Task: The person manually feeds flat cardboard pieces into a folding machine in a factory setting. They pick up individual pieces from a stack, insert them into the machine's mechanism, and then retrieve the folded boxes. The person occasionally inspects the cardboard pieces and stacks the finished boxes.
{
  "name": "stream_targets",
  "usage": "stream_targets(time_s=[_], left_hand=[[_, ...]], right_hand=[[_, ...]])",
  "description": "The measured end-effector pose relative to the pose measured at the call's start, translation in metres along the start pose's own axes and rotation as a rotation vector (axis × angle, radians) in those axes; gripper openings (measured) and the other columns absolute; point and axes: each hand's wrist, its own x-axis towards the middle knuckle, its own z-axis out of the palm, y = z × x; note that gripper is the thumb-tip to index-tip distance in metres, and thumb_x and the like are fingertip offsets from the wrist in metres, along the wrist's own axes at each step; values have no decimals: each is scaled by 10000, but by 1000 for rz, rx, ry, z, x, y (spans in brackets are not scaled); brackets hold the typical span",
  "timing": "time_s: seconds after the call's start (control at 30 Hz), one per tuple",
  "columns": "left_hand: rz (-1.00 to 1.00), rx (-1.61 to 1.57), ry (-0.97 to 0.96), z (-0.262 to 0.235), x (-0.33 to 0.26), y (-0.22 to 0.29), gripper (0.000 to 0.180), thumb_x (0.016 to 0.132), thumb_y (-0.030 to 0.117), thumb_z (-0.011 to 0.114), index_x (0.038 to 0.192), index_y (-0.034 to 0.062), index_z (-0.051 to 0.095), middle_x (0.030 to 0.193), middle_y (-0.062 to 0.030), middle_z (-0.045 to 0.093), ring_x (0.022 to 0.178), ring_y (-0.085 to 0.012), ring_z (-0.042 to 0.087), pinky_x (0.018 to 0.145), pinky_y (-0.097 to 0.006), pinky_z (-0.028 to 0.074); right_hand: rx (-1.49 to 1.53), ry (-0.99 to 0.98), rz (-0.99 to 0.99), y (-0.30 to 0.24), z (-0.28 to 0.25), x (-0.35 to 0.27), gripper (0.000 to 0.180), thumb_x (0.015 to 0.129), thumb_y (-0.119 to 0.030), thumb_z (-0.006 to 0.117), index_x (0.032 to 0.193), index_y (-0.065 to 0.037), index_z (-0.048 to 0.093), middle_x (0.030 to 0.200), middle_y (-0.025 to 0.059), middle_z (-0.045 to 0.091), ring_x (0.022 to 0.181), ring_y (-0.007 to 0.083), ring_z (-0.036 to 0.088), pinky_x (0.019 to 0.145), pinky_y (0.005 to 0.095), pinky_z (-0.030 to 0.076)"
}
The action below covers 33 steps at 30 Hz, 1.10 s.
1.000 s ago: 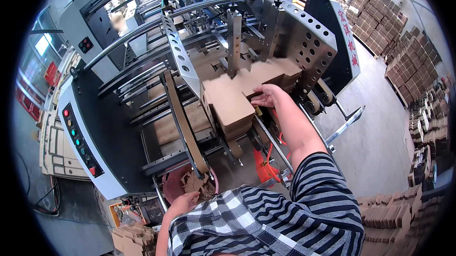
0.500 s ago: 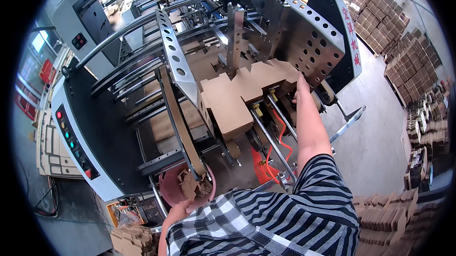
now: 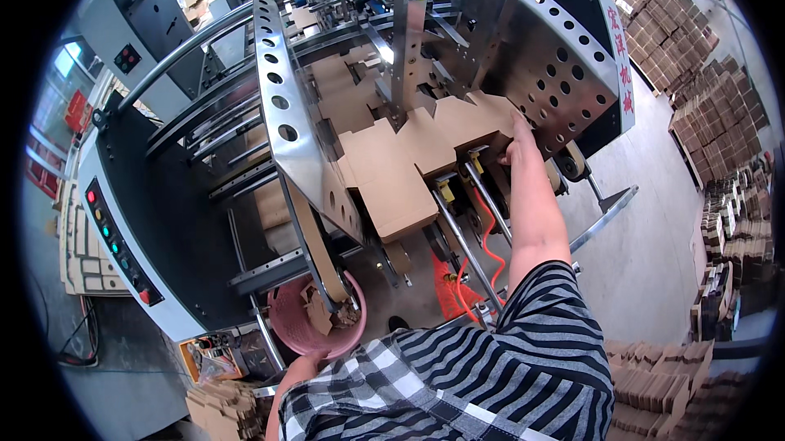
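Between a left perforated plate (image 3: pixel 306 167) and a right perforated plate (image 3: pixel 523 57), a stack of brown cardboard blanks (image 3: pixel 391 188) lies flat, its notched near edge stepping back toward the right. Left side of the stack: just beside the left plate, little room. Right hand (image 3: pixel 515 143) is at the stack's right end, one digit extended along the edge, other fingers curled inward; partly closed, but whether it grips the cardboard I cannot tell. Below the near edge, two yellow fittings (image 3: pixel 446 190) top metal rods (image 3: pixel 464 245) running nearward, an orange hose (image 3: pixel 491 232) looping between; open gap remains between these rods and the right forearm. Near left, a belt (image 3: pixel 319 255) ends above a pink basket (image 3: pixel 286 322) holding cardboard scraps (image 3: pixel 317 312). Left hand (image 3: pixel 309 361) is beside the basket's near rim; finger opening and contact cannot be told. Grey floor (image 3: pixel 634 253) stretches rightward to stacked cardboard bundles (image 3: pixel 713 126).
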Motion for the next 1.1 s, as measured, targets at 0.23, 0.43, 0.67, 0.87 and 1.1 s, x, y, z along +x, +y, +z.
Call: stream_targets(time_s=[0.23,0.43,0.67,0.87,1.1], left_hand=[[21,3,18,7,8,-19,456,828,218,605,1253,63,553,1179,-212,598,1152,-311,552,962,-346,410],[2,27,25,5,9,-12,463,822,214,610,1263,86,551,1186,-209,595,1141,-321,559,963,-353,410],[-52,59,-117,6,10,-13,492,868,284,561,1323,110,492,1312,-154,523,1238,-266,477,1047,-336,338],[184,129,-3,12,35,-29,477,793,205,607,1257,113,545,1169,-226,589,1141,-366,536,937,-401,434],[245,201,35,8,26,-22,478,779,197,659,1224,56,554,1158,-210,596,1103,-377,548,910,-419,450]], right_hand=[[10,-58,36,2,-5,-1,739,751,-548,639,1279,-51,498,1300,142,513,1197,348,461,965,562,328],[10,-79,32,0,-8,5,728,753,-546,642,1281,-65,500,1313,133,505,1202,342,456,966,569,322],[19,-97,-16,10,2,23,716,755,-543,646,1284,-82,503,1329,122,496,1209,336,451,967,577,315],[20,-121,-113,23,12,45,706,757,-541,648,1286,-96,505,1342,112,488,1214,330,447,968,584,310],[-26,-52,261,-1,-8,-20,624,758,-485,668,1265,-150,524,1232,66,583,1160,288,494,920,604,314]])
